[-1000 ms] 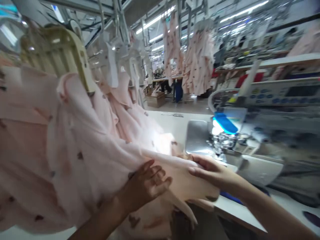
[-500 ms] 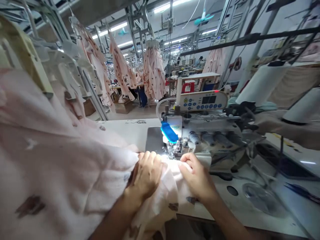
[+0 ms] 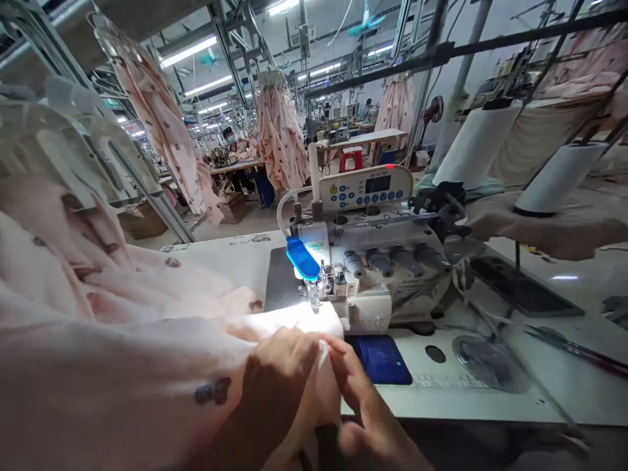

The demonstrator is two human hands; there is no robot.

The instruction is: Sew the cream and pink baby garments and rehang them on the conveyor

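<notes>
Left hand [image 3: 277, 383] sits at lower centre, curled over a fold of the pink printed fabric [image 3: 122, 356], fingers closed down on the cloth. Right hand [image 3: 358, 399] lies just beside it, its fingertips [image 3: 333, 348] pinching the raised edge of the same fold; the two hands nearly touch, with only that fold between them. The bulk of the fabric fills the lower left of the frame and spreads across the white table [image 3: 466, 399], with its lit edge reaching the front of the overlock machine [image 3: 366, 284], just below the presser foot [image 3: 314, 291]. No cloth is visibly under the foot. A blue guard [image 3: 301, 258] sits above the foot, and a control panel [image 3: 366, 188] stands on top of the machine. A blue pad [image 3: 380, 360] lies on the table just right of the right hand. Farther right are a clear disc [image 3: 485, 363] and scissors [image 3: 574, 348]. Two white thread cones [image 3: 475, 147] [image 3: 559, 176] stand at upper right. A clear plastic guard [image 3: 63, 140] occupies the upper left. Pink garments [image 3: 279, 137] hang from overhead rails at upper centre, and a masked co-worker [image 3: 231, 145] sits at a distant table, too small for their hands to be made out.
</notes>
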